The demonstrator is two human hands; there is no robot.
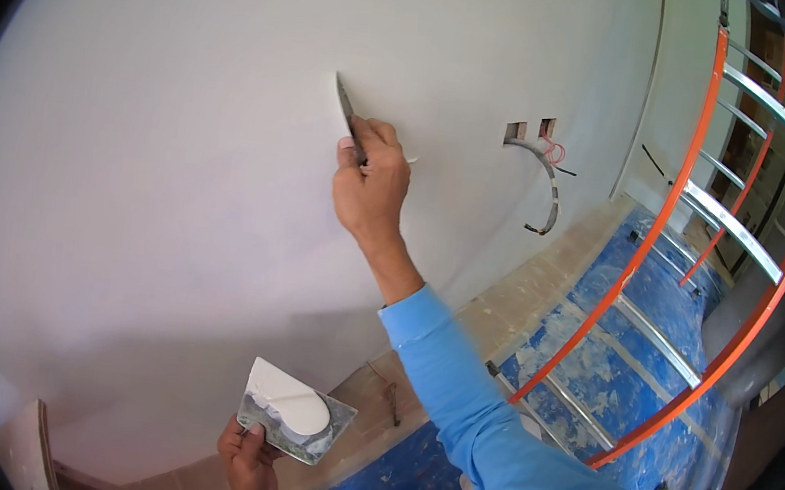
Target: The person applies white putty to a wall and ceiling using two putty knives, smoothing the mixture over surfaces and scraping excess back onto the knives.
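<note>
My right hand (375,185), at the end of a light blue sleeve, is closed round a putty knife (342,99). The knife's thin blade lies at a steep angle against the smooth white wall (181,144), and its handle is mostly hidden in my fingers. Lower down, close to the wall, my left hand (248,471) grips the edge of a flat rectangular plate (340,421), thumb on top. A thick smooth mound of white putty (297,406) covers much of that plate, with grey smears around it.
An orange ladder with metal rungs (685,182) stands at the right. Beyond my right hand, two wall openings (516,131) have a grey cable (552,181) and red wires hanging out. Stained blue sheeting (582,363) covers part of the floor. A wooden piece (31,441) stands at lower left.
</note>
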